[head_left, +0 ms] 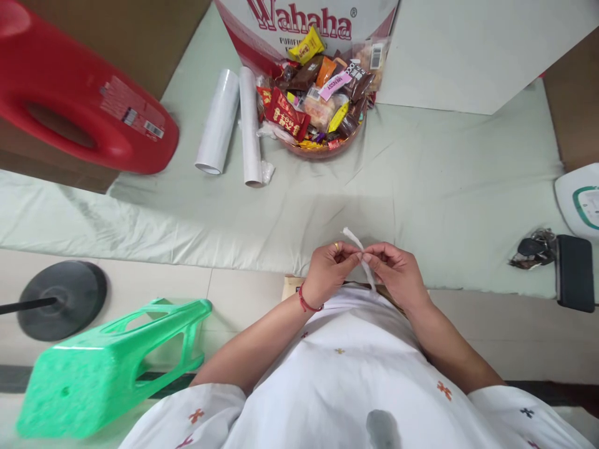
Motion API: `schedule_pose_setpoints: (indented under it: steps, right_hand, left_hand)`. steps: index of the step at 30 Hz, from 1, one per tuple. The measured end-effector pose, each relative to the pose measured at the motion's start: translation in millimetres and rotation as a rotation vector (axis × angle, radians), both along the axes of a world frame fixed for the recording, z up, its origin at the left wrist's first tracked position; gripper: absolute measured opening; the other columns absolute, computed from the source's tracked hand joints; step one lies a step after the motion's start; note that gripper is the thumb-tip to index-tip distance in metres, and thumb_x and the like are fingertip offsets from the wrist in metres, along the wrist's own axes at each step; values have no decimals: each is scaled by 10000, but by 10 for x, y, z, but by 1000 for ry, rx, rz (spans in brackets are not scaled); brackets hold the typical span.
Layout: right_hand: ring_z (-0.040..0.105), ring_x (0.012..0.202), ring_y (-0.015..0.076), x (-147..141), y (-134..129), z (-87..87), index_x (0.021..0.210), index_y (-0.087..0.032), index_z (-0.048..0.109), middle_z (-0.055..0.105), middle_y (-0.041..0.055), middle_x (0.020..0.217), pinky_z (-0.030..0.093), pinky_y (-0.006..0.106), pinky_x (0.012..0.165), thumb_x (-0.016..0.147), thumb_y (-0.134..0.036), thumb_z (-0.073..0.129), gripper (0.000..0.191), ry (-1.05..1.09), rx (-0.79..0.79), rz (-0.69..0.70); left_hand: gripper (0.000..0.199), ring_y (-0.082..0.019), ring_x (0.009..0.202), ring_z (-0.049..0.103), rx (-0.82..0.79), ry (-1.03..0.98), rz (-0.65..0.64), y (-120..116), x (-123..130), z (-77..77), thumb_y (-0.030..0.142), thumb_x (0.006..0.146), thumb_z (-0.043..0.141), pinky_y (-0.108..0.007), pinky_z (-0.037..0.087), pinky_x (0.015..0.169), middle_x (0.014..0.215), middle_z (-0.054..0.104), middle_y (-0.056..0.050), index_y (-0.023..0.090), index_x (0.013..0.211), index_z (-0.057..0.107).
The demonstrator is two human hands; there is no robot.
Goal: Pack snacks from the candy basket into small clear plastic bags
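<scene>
Head view showed both bare hands meeting just inside the near edge of the table (444,187), fingertips together. Left hand (325,268), wearing a ring (337,247) and a red bracelet (306,300), had its thumb and forefinger pinched on a thin white strip (352,237). Right hand (400,271) was pinched on the same strip from the other side, its thumb and forefinger touching those of the left; no gap was visible in either pinch. The strip's upper end stood free above the fingertips, tilted to the left, and its lower part hung toward the front of the white shirt (346,374). Beyond the hands, on a pale green cloth, two white rolls (218,121) lay side by side, left of a bowl (322,151) heaped with wrapped sweets (287,115). Behind the bowl was a carton (243,37) marked "Wahaha", with a plain white panel (444,50) to its right. A red jug (135,125) occupied the far left. Keys (533,249) lay beside a dark phone (574,271) at the right, near a white device (580,199). Below, at left, a green stool (70,386) was noted near a round black base (60,299).
</scene>
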State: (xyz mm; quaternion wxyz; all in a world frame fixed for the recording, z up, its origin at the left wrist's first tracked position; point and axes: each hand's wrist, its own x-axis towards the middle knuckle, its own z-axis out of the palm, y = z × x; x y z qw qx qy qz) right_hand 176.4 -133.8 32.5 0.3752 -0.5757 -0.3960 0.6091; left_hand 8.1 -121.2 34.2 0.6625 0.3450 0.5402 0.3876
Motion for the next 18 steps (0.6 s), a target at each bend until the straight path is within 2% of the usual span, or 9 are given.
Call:
schedule_pose_setpoints:
  steps: [3, 8, 12, 15, 18]
  right_hand:
    - [402, 490, 67, 2, 13, 10, 873, -186, 760, 590, -28, 624, 333, 208, 432, 819, -501, 816, 324, 69, -63, -21]
    - [362, 459, 66, 5, 36, 39, 828, -170, 765, 469, -63, 521, 303, 205, 394, 710, -506, 890, 378, 182, -177, -67]
    - [390, 462, 70, 11, 23, 34, 861, -174, 791, 486, -61, 518, 341, 207, 407, 712, -494, 888, 366, 132, -140, -80]
    - [416, 490, 69, 4, 6, 41, 854, -178, 792, 549, -39, 570, 364, 204, 429, 738, -490, 870, 342, 56, -85, -62]
    - [413, 499, 71, -9, -8, 57, 817, -178, 767, 553, -35, 585, 353, 204, 430, 746, -504, 861, 346, 13, -64, -47]
  left_hand:
    - [281, -106, 618, 569, 5, 8, -43, 6, -6, 3, 418, 751, 809, -242, 455, 607, 694, 704, -18, 150, 748, 722]
    - [290, -108, 626, 578, 7, -35, -67, -11, -6, -7, 427, 757, 808, -248, 468, 625, 710, 712, -24, 149, 763, 724]
    - [336, -110, 630, 557, 28, 68, -54, -44, 1, -14, 454, 726, 839, -244, 431, 594, 724, 700, -26, 144, 823, 751]
    - [285, -101, 594, 504, 72, 179, -78, -59, 4, -11, 426, 778, 783, -244, 387, 564, 670, 656, -9, 147, 834, 764]
    - [251, -109, 597, 509, 84, 185, -105, -64, 3, -9, 400, 808, 733, -247, 387, 568, 653, 641, -9, 151, 824, 754]
